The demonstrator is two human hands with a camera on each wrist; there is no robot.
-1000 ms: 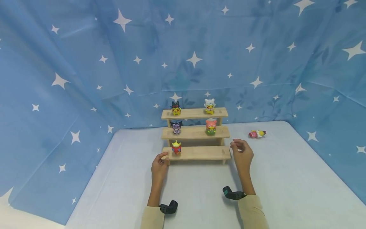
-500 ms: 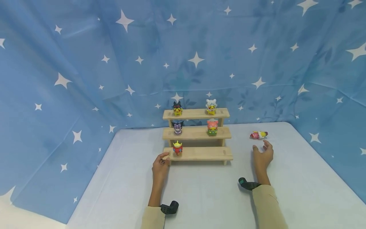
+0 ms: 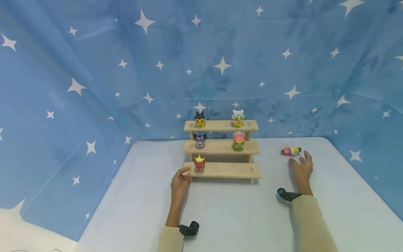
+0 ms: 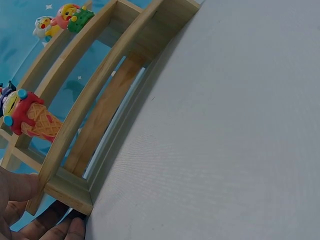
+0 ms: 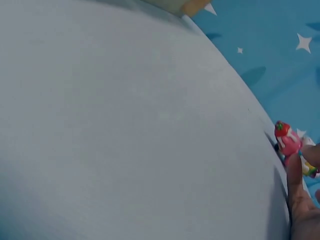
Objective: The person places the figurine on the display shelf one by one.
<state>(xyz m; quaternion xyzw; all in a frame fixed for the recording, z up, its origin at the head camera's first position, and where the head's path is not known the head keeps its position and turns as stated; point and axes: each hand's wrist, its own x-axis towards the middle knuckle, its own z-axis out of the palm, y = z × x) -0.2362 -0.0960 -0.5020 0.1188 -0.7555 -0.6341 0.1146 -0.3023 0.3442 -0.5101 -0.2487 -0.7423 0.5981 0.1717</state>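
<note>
A three-tier wooden display stand [image 3: 225, 169] stands on the table. At the left end of its lowest tier, my left hand [image 3: 180, 183] grips the board, thumb [image 4: 20, 185] on one side and fingers curled by the end leg. A toy figurine [image 3: 291, 151] in pink, white and yellow lies on its side to the right of the stand. My right hand [image 3: 303, 171] reaches close to it with thumb and fingers spread. In the right wrist view the fingers partly cover the figurine [image 5: 287, 139]; contact is hard to tell.
Near my left hand, a red figurine with a yellow top [image 3: 199, 163] stands on the lowest tier. The middle tier bears a purple-black figurine [image 3: 200, 141] and a pink-green one [image 3: 238, 141]. Two yellow figurines, one dark-hooded [image 3: 200, 119], one white-hooded [image 3: 238, 119], stand on top. A starry blue curtain [image 3: 157, 80] hangs behind.
My right hand has moved from beside the stand's right end, rightward and forward to the lying figurine, its fingers spreading. The left hand keeps its place on the stand. The head view shifted slightly.
</note>
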